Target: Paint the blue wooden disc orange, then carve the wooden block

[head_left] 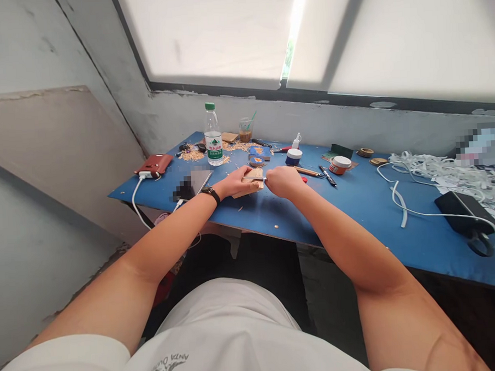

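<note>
My left hand (238,181) is wrapped around a pale wooden block (254,184) near the front edge of the blue table. In my closed right hand (283,182) is a slim tool with a narrow metal shaft (255,178), which lies across the block's top. My fist hides most of its handle, so its exact kind is unclear. A red piece (304,179) shows just right of that fist; whether it belongs to the tool I cannot tell. Behind the hands lie blue-and-orange painted pieces (259,153).
A water bottle (213,140) stands behind the left hand, among wood shavings (191,154). To the right are a blue paint jar (293,156), an orange jar (339,164) and a pen (328,176). A phone-like device (198,183) and brown case (155,164) lie left. White cables (433,214) cross the right side.
</note>
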{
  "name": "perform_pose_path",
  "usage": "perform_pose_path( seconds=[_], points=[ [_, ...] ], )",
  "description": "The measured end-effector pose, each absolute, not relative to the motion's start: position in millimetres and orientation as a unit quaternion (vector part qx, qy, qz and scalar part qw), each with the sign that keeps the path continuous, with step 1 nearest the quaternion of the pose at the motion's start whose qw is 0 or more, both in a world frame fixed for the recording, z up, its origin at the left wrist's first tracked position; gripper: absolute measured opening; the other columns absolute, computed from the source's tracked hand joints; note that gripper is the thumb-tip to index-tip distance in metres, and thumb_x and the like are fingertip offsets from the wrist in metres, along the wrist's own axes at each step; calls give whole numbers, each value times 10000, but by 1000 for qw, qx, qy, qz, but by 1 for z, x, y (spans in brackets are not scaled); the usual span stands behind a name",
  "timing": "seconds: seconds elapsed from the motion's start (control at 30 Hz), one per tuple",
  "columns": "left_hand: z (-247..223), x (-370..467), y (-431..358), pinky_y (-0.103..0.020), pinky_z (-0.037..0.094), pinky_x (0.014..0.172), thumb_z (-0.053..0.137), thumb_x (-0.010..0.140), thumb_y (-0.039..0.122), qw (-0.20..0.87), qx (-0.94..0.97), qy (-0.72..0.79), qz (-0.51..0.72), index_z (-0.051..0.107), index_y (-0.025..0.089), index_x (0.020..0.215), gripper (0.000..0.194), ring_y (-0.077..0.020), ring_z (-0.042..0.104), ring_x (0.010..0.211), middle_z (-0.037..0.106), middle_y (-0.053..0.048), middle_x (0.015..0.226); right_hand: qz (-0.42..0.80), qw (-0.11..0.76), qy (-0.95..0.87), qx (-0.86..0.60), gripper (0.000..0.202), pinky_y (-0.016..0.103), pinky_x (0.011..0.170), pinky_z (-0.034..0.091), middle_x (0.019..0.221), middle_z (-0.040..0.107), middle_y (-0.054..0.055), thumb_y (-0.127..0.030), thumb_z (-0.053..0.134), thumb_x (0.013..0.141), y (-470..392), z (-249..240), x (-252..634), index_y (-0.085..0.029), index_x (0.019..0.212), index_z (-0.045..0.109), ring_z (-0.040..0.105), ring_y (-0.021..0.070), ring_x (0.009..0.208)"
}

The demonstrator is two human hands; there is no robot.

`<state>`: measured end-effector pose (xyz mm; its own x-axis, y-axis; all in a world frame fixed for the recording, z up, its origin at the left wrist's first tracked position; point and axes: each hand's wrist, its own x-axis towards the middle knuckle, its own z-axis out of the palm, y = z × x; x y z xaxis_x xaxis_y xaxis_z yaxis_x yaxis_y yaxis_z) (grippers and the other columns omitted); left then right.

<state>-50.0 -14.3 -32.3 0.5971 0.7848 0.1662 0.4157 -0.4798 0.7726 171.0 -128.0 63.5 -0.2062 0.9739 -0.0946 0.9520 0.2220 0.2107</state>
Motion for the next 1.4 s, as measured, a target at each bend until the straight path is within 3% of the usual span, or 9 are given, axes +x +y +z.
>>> perform_pose_path(
  seconds=[0.2, 0.4, 0.67, 0.97, 1.2, 1.4],
  points=[
    [-28, -50, -16, -624, 687, 1300, 921, 862, 849, 351, 819, 378, 252, 748, 196, 1571, 980, -462, 825, 1463, 852, -198, 1592, 45, 86, 765, 636, 468, 377, 1008, 627, 1452, 929, 317, -237, 539, 1260, -124, 56, 171, -137, 1465, 947, 919, 411, 1349],
    [-24, -49, -19, -614, 689, 1300, 960, 795, 726, 324, 831, 385, 238, 776, 188, 1532, 931, -490, 807, 1466, 862, -193, 1547, 49, 97, 739, 665, 459, 379, 1019, 646, 1493, 913, 335, -111, 532, 1228, -114, 55, 182, -75, 1491, 906, 916, 409, 1373],
    [-24, -50, -22, -606, 703, 1278, 970, 789, 734, 352, 821, 372, 252, 791, 203, 1469, 881, -484, 831, 1452, 893, -171, 1507, 49, 106, 794, 597, 547, 379, 1009, 609, 1465, 931, 281, -332, 439, 1333, -125, 64, 182, -103, 1507, 904, 898, 403, 1379],
    [-27, -51, -18, -575, 673, 1293, 929, 812, 747, 345, 830, 370, 236, 762, 220, 1508, 889, -465, 820, 1461, 877, -167, 1563, 42, 120, 778, 616, 535, 390, 1047, 645, 1522, 921, 287, -238, 460, 1289, -115, 57, 183, -130, 1486, 946, 896, 405, 1420],
    [-28, -52, -14, -594, 680, 1296, 941, 820, 715, 333, 831, 375, 240, 754, 213, 1540, 898, -467, 806, 1478, 859, -165, 1577, 56, 93, 734, 671, 575, 411, 1055, 657, 1564, 888, 337, -253, 422, 1300, -104, 61, 204, -60, 1573, 890, 890, 425, 1442],
    [-30, -51, -14, -605, 684, 1289, 936, 835, 729, 350, 830, 355, 250, 751, 213, 1512, 871, -464, 825, 1460, 877, -171, 1557, 63, 138, 790, 594, 540, 397, 989, 617, 1412, 944, 255, -341, 470, 1302, -119, 68, 195, -124, 1472, 934, 899, 392, 1356]
  ],
)
